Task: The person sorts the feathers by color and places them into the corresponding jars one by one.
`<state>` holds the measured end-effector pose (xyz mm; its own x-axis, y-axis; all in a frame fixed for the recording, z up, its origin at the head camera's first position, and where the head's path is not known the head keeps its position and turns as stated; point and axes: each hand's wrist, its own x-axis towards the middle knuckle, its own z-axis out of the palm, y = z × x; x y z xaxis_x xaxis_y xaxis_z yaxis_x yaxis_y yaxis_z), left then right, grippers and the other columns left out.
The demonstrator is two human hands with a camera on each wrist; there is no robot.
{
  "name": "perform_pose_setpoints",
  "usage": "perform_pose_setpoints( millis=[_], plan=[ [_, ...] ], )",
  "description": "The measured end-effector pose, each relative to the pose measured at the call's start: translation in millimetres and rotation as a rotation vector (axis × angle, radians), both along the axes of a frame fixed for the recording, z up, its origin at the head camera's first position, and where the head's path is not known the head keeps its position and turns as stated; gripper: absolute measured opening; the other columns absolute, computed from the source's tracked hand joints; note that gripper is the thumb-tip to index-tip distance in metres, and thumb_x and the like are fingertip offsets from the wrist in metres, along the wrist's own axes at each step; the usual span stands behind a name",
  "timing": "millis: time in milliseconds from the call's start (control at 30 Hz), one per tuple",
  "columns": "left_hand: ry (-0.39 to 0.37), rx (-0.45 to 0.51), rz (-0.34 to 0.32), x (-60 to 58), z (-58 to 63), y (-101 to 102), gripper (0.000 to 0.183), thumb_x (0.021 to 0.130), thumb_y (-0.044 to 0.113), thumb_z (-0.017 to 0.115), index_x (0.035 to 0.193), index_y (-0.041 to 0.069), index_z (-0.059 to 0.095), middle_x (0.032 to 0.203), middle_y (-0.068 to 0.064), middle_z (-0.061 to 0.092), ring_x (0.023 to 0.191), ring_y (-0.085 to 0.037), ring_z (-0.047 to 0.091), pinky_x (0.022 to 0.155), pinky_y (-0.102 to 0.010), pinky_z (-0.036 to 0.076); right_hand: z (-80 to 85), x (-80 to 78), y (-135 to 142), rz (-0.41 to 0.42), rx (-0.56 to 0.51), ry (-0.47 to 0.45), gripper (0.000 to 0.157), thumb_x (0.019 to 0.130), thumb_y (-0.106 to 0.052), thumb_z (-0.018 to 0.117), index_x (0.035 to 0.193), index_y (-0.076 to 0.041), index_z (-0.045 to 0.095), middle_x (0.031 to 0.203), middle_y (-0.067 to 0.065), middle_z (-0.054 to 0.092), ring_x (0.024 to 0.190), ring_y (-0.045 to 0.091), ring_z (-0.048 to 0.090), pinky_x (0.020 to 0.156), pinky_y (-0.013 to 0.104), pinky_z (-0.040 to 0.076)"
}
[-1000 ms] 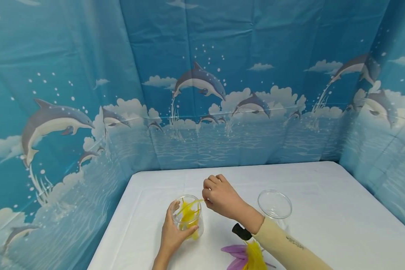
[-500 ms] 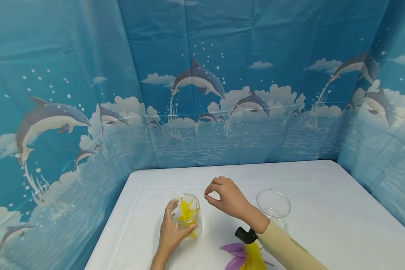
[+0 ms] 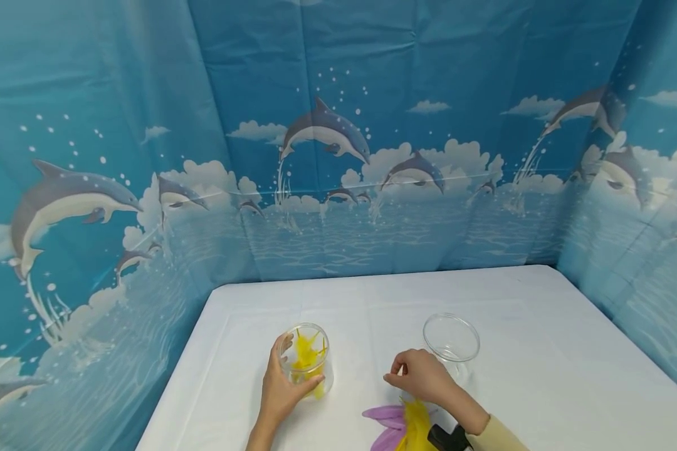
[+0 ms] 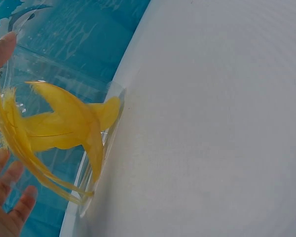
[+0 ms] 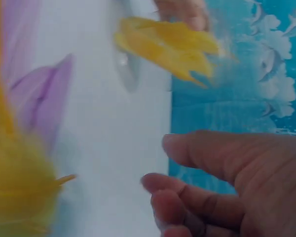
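My left hand (image 3: 282, 391) grips a clear jar (image 3: 328, 381) around its side, thumb at the front and fingers behind. Yellow feathers (image 3: 306, 356) stand inside it; through the wall in the left wrist view, the feathers (image 4: 64, 126) lean in several directions. To the right, my right hand (image 3: 425, 379) hovers above loose feathers with nothing held. Its thumb and forefinger are apart in the right wrist view. Below that hand lie yellow feathers (image 3: 414, 429) and purple feathers (image 3: 386, 432), partly covered by the wrist gear.
A second clear jar (image 3: 452, 358) stands behind the right hand, its base partly hidden. White cloth covers the table (image 3: 541, 351). A blue dolphin-print curtain (image 3: 338, 238) rises along the back and sides.
The yellow feather pinched by my right hand was released into the jar. That hand then moved right and toward me, over the loose feathers. My left hand keeps its grip on the jar.
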<state>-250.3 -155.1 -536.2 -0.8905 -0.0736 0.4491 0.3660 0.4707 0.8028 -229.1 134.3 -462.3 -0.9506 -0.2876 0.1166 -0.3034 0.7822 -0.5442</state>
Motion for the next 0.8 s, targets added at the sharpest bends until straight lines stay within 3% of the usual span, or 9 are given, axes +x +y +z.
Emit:
perform_pose_setpoints(
  millis=[233,400,533,800],
  plan=[
    [0.000,0.002,0.005,0.9,2.4,1,0.106,0.059,0.033,0.091,0.144,0.017,0.030,0.139,-0.008,0.046,0.127,-0.025,0.042,0.101,-0.047,0.038,-20.9,3.3,3,-0.067,0.134,-0.001,0.030,0.072,-0.028,0.081,0.061,-0.016,0.056,0.056,-0.007,0.046,0.050,0.012,0.041,0.045,0.027,0.037],
    [0.002,-0.014,0.008,1.6,2.4,2,0.105,0.060,0.031,0.091,0.144,0.014,0.030,0.139,-0.009,0.046,0.127,-0.025,0.042,0.100,-0.046,0.039,-25.7,3.2,2,-0.064,0.160,-0.010,0.030,0.067,-0.023,0.082,0.059,-0.014,0.055,0.055,-0.006,0.046,0.051,0.013,0.043,0.046,0.029,0.040],
    [-0.003,-0.009,0.012,3.0,2.3,2,0.106,0.059,0.030,0.091,0.144,0.014,0.030,0.139,-0.009,0.046,0.127,-0.025,0.042,0.100,-0.046,0.038,-28.3,1.1,-1,-0.064,0.176,-0.069,0.025,0.066,-0.018,0.079,0.061,-0.012,0.055,0.057,-0.003,0.047,0.053,0.015,0.043,0.047,0.029,0.041],
    [0.000,-0.013,0.010,2.3,-0.1,1,0.106,0.060,0.038,0.090,0.145,0.017,0.029,0.138,-0.008,0.046,0.126,-0.026,0.043,0.099,-0.048,0.039,-28.2,-1.1,-4,-0.063,0.207,-0.117,0.024,0.067,-0.017,0.080,0.063,-0.011,0.057,0.059,-0.002,0.048,0.054,0.014,0.044,0.049,0.028,0.043]
  ],
)
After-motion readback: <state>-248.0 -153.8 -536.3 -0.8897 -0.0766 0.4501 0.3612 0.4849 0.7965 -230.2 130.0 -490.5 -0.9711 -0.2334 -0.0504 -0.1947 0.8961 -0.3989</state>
